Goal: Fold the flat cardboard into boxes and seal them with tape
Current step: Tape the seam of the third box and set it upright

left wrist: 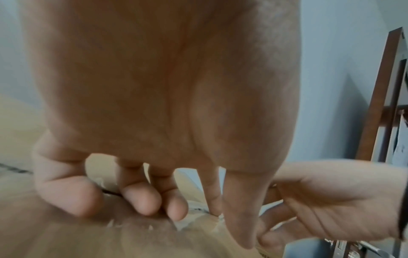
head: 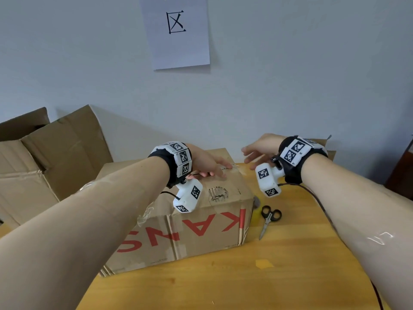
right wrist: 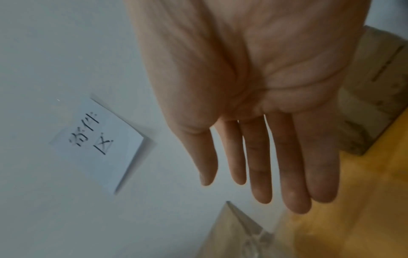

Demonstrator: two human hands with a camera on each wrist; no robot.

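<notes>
A closed brown cardboard box (head: 190, 227) with red letters on its side lies on the yellow wooden table (head: 279, 276). My left hand (head: 210, 166) rests on the box's top near the right edge, fingertips (left wrist: 152, 204) pressing on the taped seam (left wrist: 187, 221). My right hand (head: 257, 153) hovers just right of the box's far corner, fingers (right wrist: 262, 165) straight and together, holding nothing. In the left wrist view the right hand (left wrist: 326, 204) sits close beside the left one.
Black-handled scissors (head: 268, 220) lie on the table right of the box. More cardboard boxes (head: 44, 157) stand at the left against the wall, another cardboard piece (head: 328, 148) behind my right wrist. A paper sign (head: 176, 30) hangs on the wall.
</notes>
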